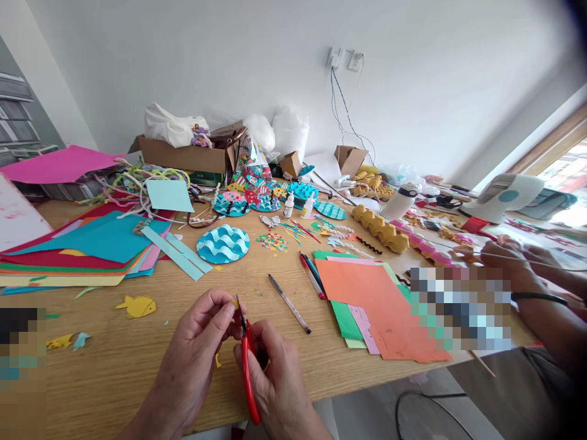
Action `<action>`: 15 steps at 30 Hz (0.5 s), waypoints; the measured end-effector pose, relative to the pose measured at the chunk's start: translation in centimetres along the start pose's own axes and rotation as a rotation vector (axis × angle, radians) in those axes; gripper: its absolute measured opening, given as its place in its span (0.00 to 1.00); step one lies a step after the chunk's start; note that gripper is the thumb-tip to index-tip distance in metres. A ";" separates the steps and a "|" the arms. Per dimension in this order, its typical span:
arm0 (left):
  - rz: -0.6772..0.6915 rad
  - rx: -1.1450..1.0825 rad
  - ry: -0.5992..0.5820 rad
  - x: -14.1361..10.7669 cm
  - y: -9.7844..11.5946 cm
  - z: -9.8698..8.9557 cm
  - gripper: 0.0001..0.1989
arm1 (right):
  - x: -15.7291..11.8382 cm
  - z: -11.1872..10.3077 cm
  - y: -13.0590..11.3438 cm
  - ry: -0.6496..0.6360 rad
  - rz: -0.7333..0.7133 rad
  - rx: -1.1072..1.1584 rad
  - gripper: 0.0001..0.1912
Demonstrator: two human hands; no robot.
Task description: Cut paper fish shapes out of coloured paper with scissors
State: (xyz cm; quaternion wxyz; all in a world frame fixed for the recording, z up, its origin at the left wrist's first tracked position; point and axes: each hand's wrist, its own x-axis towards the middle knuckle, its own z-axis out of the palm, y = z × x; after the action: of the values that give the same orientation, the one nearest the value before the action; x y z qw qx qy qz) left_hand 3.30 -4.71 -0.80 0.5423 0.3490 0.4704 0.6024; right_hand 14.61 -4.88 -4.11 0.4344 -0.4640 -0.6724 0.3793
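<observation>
While my left hand [199, 342] pinches a yellow paper scrap [235, 302], right hand [282, 370] grips red-handled scissors [248, 370].
Scrap's at right hand's 11 o'clock, maybe touching the blades [241, 312].

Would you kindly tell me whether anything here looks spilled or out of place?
The multicoloured bits lie loose on the table, looking spilled, though perhaps piled deliberately. The orange sheet looks odd, lacking its lower-left corner.

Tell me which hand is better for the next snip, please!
Probably the right hand: it holds the red-handled scissors, which reach up to a small yellow piece. The left hand pinches that piece in its fingertips, so it seems better placed for steadying.
</observation>
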 end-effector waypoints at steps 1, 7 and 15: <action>0.002 0.006 -0.003 0.0 0.0 -0.1 0.06 | 0.0 0.0 0.0 -0.003 0.002 -0.004 0.09; 0.012 0.026 0.003 -0.1 0.2 -0.2 0.07 | -0.1 -0.1 -0.1 0.001 0.007 -0.015 0.09; 0.019 0.037 0.020 0.0 0.3 -0.4 0.07 | -0.2 -0.1 0.1 -0.032 0.031 -0.036 0.11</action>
State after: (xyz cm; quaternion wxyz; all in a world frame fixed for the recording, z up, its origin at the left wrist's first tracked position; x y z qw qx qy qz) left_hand 2.82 -4.78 -0.68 0.5255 0.3573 0.4833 0.6021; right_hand 14.79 -4.99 -4.16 0.4091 -0.4760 -0.6788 0.3812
